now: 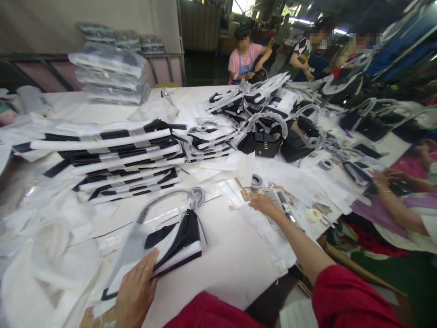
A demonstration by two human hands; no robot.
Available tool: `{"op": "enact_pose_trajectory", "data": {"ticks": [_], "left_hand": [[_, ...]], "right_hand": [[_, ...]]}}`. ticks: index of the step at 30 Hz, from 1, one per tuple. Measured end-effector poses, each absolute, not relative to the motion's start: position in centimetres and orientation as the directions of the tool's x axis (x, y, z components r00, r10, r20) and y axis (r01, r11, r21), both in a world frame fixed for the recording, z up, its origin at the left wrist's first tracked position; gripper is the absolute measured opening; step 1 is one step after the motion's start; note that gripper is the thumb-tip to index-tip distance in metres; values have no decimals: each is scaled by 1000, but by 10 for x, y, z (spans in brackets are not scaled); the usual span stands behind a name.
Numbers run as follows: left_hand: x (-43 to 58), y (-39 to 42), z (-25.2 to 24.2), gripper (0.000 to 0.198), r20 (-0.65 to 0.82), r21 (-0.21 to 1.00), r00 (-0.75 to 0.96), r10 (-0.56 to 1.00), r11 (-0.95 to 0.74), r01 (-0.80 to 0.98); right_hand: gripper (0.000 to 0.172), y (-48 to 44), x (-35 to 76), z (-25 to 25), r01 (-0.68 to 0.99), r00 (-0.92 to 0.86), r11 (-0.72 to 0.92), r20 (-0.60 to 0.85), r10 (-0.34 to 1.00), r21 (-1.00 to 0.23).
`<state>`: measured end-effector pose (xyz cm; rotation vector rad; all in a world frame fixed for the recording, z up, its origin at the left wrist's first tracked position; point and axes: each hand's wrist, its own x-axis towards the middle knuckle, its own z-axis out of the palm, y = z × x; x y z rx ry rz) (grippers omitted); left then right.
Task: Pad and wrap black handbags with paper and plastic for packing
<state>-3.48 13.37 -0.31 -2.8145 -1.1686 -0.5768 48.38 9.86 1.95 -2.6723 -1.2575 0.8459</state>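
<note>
My left hand (138, 282) grips the near side of a black handbag (187, 232), thumb hidden beneath it. The bag lies tilted on the table, partly covered by white wrapping sheet (128, 255), and its wrapped handle (164, 196) loops out at the back. To the right, my right hand (264, 205) reaches out over small papers, its fingers drawn together beside brown tags (245, 195). Whatever is between those fingertips is too small to make out. Just behind them stands a grey roll (256, 181), and a yellowish tape roll (312, 215) lies farther right.
Stacked wrapped black bags (129, 155) rise at the left, with clear-bagged packages (109, 73) behind. Two black handbags (262, 143) stand mid-table before another pile. White sheets (51, 255) cover the left front. A co-worker's hands (382, 177) work at the right edge; other people stand beyond.
</note>
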Motion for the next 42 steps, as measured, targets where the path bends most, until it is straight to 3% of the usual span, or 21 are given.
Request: {"op": "enact_pose_trajectory", "data": {"ticks": [4, 7, 9, 14, 21, 24, 34, 39, 42], "left_hand": [[-30, 131, 3, 60, 353, 112, 627, 694, -697, 708], [-29, 130, 4, 56, 341, 102, 634, 695, -697, 710], [-29, 130, 3, 55, 327, 89, 643, 693, -700, 709], [-28, 130, 4, 53, 312, 80, 648, 695, -699, 711], [-24, 127, 11, 49, 365, 82, 642, 674, -711, 699], [-23, 126, 11, 49, 357, 91, 637, 683, -705, 704], [-22, 124, 6, 52, 347, 93, 640, 685, -704, 704], [-24, 125, 2, 55, 316, 152, 610, 726, -674, 723], [-27, 131, 6, 56, 285, 223, 556, 781, -618, 754]], "right_hand": [[18, 39, 451, -5, 722, 574, -674, -411, 708, -155], [8, 22, 433, -16, 749, 583, -655, -372, 722, -99], [3, 20, 427, -19, 760, 575, -643, -365, 732, -94], [9, 20, 424, -15, 741, 591, -660, -345, 729, -123], [12, -2, 426, -18, 616, 723, -775, -288, 628, -141], [4, -7, 427, -24, 585, 722, -786, -312, 618, -201], [14, 1, 439, -4, 446, 747, -710, -211, 631, -545], [28, 63, 451, 29, 403, 761, -579, -93, 642, -708], [36, 90, 435, 42, 291, 721, -399, -75, 689, -869]]}}
